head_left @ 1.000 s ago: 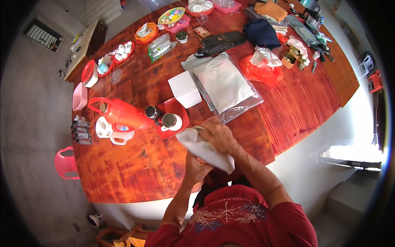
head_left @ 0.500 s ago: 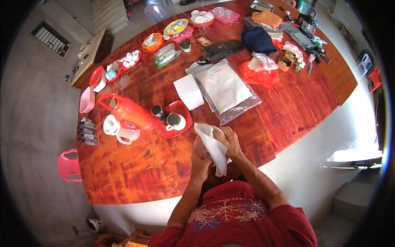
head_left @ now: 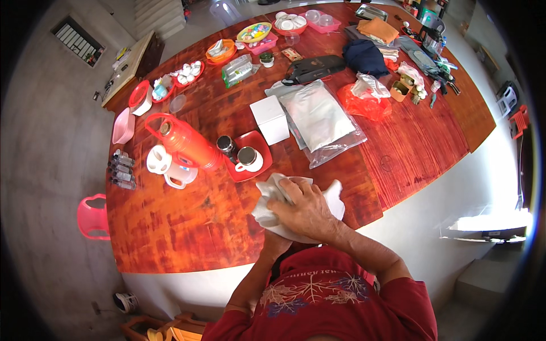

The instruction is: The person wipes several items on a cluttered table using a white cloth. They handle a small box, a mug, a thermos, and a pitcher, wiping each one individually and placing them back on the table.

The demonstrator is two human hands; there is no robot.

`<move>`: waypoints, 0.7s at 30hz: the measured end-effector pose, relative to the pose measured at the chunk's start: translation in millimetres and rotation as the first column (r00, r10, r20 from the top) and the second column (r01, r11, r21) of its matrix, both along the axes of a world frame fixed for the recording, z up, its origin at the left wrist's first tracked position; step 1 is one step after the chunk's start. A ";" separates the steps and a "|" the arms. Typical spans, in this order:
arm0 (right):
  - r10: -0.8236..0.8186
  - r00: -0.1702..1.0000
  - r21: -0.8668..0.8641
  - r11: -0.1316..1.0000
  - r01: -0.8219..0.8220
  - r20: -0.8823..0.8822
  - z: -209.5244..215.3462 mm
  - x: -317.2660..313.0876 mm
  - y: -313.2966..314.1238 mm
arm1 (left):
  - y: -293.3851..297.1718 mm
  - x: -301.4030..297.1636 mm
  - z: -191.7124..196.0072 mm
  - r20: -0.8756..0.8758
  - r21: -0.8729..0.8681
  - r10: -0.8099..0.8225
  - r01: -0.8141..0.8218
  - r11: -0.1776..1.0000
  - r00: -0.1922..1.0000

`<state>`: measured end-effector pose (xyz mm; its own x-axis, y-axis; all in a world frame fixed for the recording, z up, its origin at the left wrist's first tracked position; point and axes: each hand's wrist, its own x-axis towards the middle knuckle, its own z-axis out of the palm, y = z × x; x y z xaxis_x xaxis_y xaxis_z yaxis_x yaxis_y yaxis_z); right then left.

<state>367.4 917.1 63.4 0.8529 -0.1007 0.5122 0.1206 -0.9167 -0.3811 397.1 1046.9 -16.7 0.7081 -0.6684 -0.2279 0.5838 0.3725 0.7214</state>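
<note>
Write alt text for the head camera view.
Both hands, right hand on top, bunch a white cloth over a reddish wooden table. Beyond it stand a red tray with a cup, a red flask and a white box.

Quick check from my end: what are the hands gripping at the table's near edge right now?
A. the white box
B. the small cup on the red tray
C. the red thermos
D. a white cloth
D: the right hand lies over a crumpled white cloth, the thermos, box and cup sitting untouched farther back.
</note>
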 end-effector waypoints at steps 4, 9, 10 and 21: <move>0.162 0.975 0.355 0.930 -0.100 -0.151 -5.8 16.3 -15.6 | -1.2 -3.0 5.7 0.377 0.189 -0.029 -0.046 0.981 0.926; 0.574 0.766 0.866 0.497 -0.046 -0.289 -17.5 34.4 -59.2 | -3.2 4.0 12.9 0.648 0.368 -0.155 -0.127 0.921 0.746; 0.623 0.730 0.910 0.415 -0.004 -0.281 -18.7 34.7 -62.3 | -4.1 4.9 12.9 0.598 0.343 -0.131 -0.104 0.933 0.791; 0.012 0.992 0.965 -0.236 -0.116 0.123 -101.5 9.7 -48.6 | -7.2 14.5 13.7 -0.031 -0.190 -0.235 0.225 0.956 0.971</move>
